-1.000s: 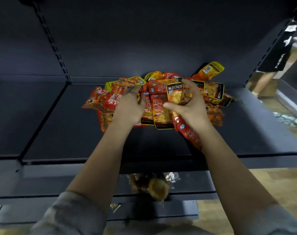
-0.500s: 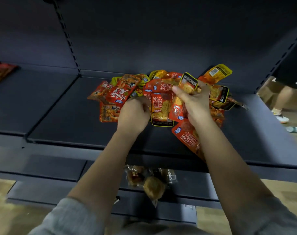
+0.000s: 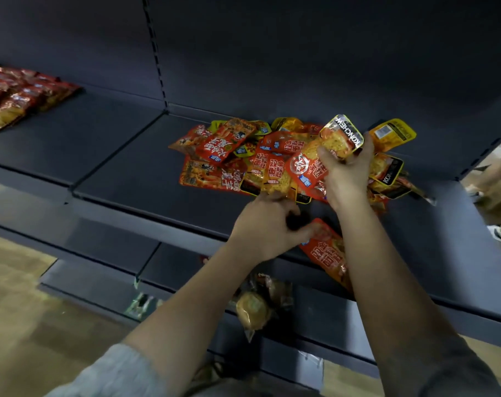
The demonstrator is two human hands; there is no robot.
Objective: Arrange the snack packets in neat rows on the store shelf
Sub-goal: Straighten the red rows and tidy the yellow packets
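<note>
Left hand: my left hand [image 3: 267, 224] sits at the front edge of the pile, fingers curled; its fingertips meet the lower edge of an orange packet [image 3: 275, 174], and I cannot tell whether they actually pinch it.
Right hand: my right hand [image 3: 348, 171] holds a yellow-edged packet marked KONCHEM [image 3: 339, 136], lifted above the heap, thumb across its front.
Snack pile: a loose heap of red and orange packets [image 3: 223, 156] lies on the dark shelf [image 3: 129, 167], toward the back panel, overlapping at all angles.
Stray packet: one red packet [image 3: 326, 250] lies apart from the heap, near the shelf's front edge, partly under my right forearm.
Far left: another batch of red packets [image 3: 17, 96] lies flat on the neighbouring shelf section, well apart.
Lower shelf: clear-wrapped buns [image 3: 253, 309] rest below.
</note>
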